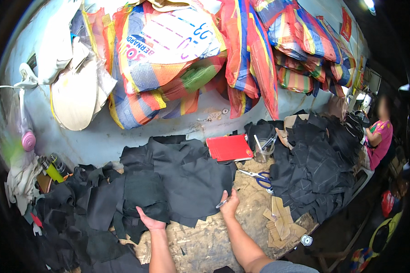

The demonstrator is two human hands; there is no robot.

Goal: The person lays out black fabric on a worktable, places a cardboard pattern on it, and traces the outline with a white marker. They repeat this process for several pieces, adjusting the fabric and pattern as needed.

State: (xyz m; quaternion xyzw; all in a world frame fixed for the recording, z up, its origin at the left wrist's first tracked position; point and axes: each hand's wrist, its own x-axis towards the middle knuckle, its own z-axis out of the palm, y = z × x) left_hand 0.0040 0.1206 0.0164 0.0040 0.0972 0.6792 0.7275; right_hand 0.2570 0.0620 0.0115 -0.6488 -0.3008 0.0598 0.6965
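Both hands work over a worn, light-brown table [196,245]. The left hand [152,220] lies at the near edge of a small black piece [146,191]; whether its fingers clasp that edge cannot be told. The right hand [231,203] grasps a slender silvery tool [222,203] — a large black sheet [187,182] spreads just left of and beyond this grip. Farther beyond it lies a red booklet [229,148]; blue-handled scissors [256,175] (blades pointing left) rest beyond and rightward, brown card pieces [282,220] to the right.
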